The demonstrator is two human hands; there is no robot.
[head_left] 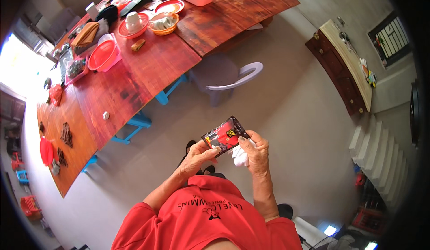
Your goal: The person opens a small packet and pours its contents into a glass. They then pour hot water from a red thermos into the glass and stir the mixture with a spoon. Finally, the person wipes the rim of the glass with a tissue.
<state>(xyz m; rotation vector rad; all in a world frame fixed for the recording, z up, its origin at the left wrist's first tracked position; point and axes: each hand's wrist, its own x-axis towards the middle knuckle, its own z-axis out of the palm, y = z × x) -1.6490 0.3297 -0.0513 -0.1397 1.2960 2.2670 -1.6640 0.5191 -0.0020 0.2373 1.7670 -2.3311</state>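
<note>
A flat black-and-red packet [222, 135] is held up in front of my red shirt, over the floor. My left hand [195, 159] grips its lower left corner, thumb on the printed front. At its right end, my right hand [259, 155] holds it with the thumb on top and the other fingers behind. Some crumpled white material [241, 156], cloth or tissue, hangs below the packet against my right palm. I cannot tell exactly what it is.
A reddish wooden table [148, 73] stretches across the far left, bearing basins, plates, bowls and cloths. A purple plastic chair [217, 73] and blue stools [138, 121] stand along its edge. Right are a dark wooden cabinet [333, 68] and pale stairs [374, 149].
</note>
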